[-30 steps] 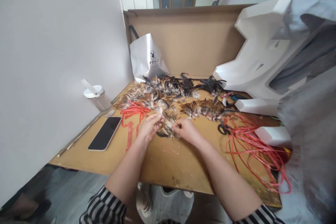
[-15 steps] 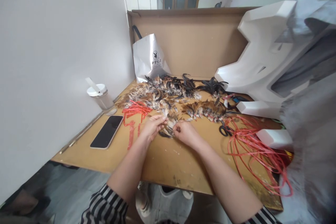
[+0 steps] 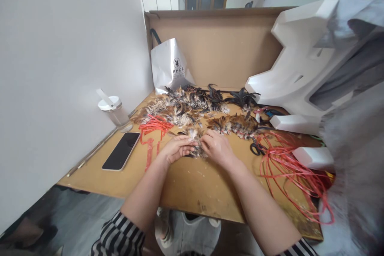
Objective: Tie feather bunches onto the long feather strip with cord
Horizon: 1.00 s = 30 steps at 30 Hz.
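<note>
Brown, black and pale feathers [image 3: 196, 150] lie in a small heap at the middle of the table, between my two hands. My left hand [image 3: 180, 148] is at the heap's left side, thumb and fingers pinched on feathers. On the right side my right hand [image 3: 216, 147] is curled with its fingertips closed at the same feathers. Behind them are larger feather piles [image 3: 183, 108], with another brown pile [image 3: 237, 125] to the right. Cut red strips [image 3: 156, 124] rest left of the heap.
A phone [image 3: 121, 151] and a lidded cup [image 3: 113, 110] are at the left. Scissors [image 3: 256, 148] and tangled red strapping [image 3: 292, 168] lie at the right, near white foam [image 3: 313, 158]. A silver bag [image 3: 171, 66] stands at the back.
Both hands have come closer together over the small feather heap. The left fingers are now more spread below the thumb, and my right hand has shifted slightly up.
</note>
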Tool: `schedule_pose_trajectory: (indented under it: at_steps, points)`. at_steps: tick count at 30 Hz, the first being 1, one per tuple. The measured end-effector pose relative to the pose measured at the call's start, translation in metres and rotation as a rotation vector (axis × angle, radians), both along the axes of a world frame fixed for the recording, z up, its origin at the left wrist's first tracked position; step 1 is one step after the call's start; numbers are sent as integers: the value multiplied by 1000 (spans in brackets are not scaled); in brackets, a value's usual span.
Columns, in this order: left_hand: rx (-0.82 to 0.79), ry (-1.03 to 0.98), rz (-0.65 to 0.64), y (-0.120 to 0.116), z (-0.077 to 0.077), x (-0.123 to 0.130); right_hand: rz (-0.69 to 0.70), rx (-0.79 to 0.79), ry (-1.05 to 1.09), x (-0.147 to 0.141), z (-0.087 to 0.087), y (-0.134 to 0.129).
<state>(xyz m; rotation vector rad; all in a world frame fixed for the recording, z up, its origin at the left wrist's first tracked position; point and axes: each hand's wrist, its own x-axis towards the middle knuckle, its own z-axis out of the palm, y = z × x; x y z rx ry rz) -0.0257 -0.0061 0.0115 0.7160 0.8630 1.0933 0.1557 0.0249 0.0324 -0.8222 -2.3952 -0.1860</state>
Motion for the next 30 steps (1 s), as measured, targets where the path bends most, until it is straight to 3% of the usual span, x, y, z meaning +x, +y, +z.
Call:
schedule_pose_trajectory:
  at_steps: [5,9,13,18,20,24,30]
  points:
    - [-4,-72,-39,0,-1,2,28,64,-22,-2,1,-3]
    - [25,-95,0,3,-5,3,55,-39,83,-4,0,-5]
    - [80,-83,99,3,-1,4,14,-378,411,-8,-5,-4]
    - [150,25,153,-1,7,8,75,-1103,752,-17,-14,-2]
    - [163,50,148,-2,8,9,114,-1308,887,-20,-15,-3]
    - [180,59,126,-3,6,10,208,-1553,1089,-24,-14,-5]
    - [207,66,52,-3,1,12,319,-1712,1160,-24,-13,-5]
